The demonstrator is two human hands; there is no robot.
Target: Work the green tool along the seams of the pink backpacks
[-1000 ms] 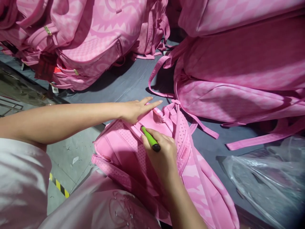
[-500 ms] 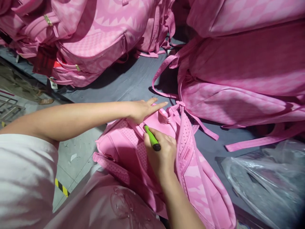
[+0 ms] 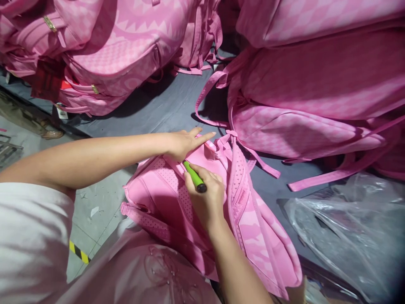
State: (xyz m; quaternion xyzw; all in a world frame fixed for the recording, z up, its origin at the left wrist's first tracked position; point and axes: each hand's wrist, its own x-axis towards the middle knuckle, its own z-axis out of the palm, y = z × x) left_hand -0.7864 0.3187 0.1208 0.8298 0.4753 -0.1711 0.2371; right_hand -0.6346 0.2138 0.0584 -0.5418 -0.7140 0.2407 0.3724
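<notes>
A pink backpack (image 3: 147, 190) lies against my lap at the table's edge, its back panel and perforated shoulder straps facing up. My left hand (image 3: 182, 144) presses on its top with fingers stretched out and spread, close to the top handle (image 3: 210, 146). Wrapped round a short green tool (image 3: 192, 173) with a black butt end, my right hand (image 3: 207, 192) works just below the left palm. The tool's tip points at the fabric near the left hand; the tip itself is too small to make out, so its kind is unclear.
More pink backpacks (image 3: 114, 63) stand at the back left, and others are stacked (image 3: 316, 80) at the right with straps hanging loose. A clear plastic bag (image 3: 341, 228) lies at right on the grey table cover (image 3: 152, 105). Tiled floor (image 3: 98, 194) shows at lower left.
The whole view has shifted slightly, so everything sits a little further left. My left hand stays pressed on the backpack, and the green tool remains in my right hand, tilted a little differently.
</notes>
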